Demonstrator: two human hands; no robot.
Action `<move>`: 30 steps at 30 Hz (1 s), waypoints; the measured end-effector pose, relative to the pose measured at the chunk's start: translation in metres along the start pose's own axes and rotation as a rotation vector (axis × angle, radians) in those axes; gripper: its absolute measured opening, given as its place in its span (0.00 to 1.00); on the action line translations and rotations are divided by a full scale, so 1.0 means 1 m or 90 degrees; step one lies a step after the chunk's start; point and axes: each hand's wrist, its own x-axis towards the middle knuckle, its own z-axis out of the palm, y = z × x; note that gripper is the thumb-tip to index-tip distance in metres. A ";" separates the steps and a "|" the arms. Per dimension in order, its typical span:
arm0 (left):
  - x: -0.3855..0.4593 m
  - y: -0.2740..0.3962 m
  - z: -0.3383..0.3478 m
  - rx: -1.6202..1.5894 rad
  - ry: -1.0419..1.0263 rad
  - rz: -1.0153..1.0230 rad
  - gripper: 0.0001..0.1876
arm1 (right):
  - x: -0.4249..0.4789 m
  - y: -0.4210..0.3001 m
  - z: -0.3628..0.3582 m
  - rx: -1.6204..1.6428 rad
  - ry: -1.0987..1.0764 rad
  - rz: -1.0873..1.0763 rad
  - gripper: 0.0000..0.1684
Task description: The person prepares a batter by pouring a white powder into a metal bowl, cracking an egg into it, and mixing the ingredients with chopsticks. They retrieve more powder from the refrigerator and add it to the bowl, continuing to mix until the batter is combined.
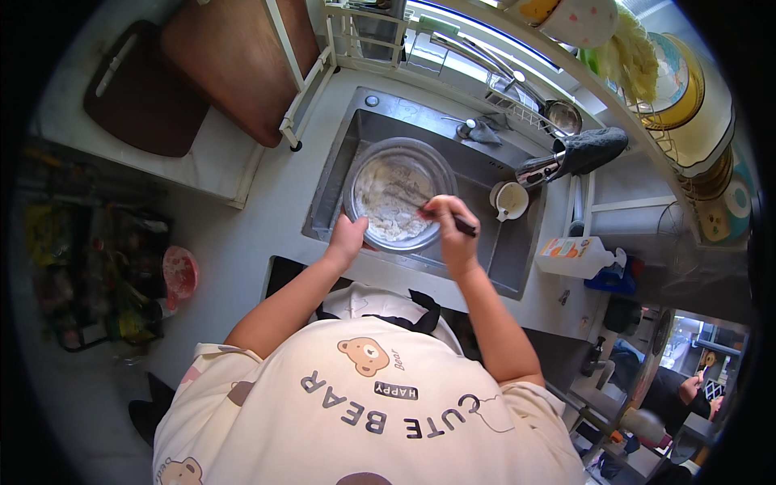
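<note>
A round metal mixing bowl (450,176) sits over the left part of the stainless steel sink (515,267). Inside it lies a whitish, flour-like mixture (394,200), partly loose and partly clumped. My left hand (350,237) grips the bowl's near left rim, thumb on top and fingers mostly hidden beneath. In my right hand (451,221) is a dark-handled utensil (465,227), held over the bowl's near right side. Its working end reaches down into the mixture and is blurred, so its kind is unclear.
A white cup-like strainer (511,201) rests in the sink's right part, below a faucet under a grey cloth (591,151). A plastic jug (570,256) stands on the right counter. Cutting boards (145,103) lean at left. A dish shelf (658,139) overhangs the right. Another person's hands (691,385) show at far right.
</note>
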 end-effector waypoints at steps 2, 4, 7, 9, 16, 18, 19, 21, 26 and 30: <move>-0.002 0.011 -0.011 0.000 -0.006 -0.027 0.17 | -0.013 0.014 -0.021 0.052 0.063 -0.008 0.09; -0.003 0.016 -0.019 -0.025 0.022 -0.024 0.17 | -0.040 0.013 -0.036 -0.021 0.032 -0.028 0.09; 0.011 0.015 -0.009 0.003 0.017 -0.013 0.15 | -0.036 -0.002 -0.006 -0.070 -0.047 -0.038 0.07; 0.003 0.002 -0.005 0.005 0.003 -0.009 0.14 | -0.014 0.002 0.017 -0.036 -0.031 -0.096 0.06; 0.007 0.013 -0.021 -0.017 0.003 -0.038 0.15 | -0.046 0.000 -0.014 -0.089 -0.018 -0.017 0.07; 0.011 0.008 -0.011 0.021 -0.003 -0.032 0.19 | -0.030 -0.009 0.008 -0.151 -0.104 -0.064 0.06; 0.009 0.000 -0.012 0.025 -0.026 -0.030 0.24 | -0.022 -0.004 0.011 -0.086 -0.080 -0.055 0.06; 0.005 -0.003 -0.012 0.034 -0.025 -0.017 0.26 | -0.006 0.012 0.000 0.015 0.009 -0.008 0.05; 0.002 0.019 -0.030 -0.020 -0.001 -0.054 0.09 | -0.051 0.002 -0.018 -0.077 -0.035 -0.016 0.05; 0.003 0.012 -0.019 -0.009 -0.003 -0.019 0.08 | -0.011 0.002 0.025 -0.040 -0.061 -0.130 0.05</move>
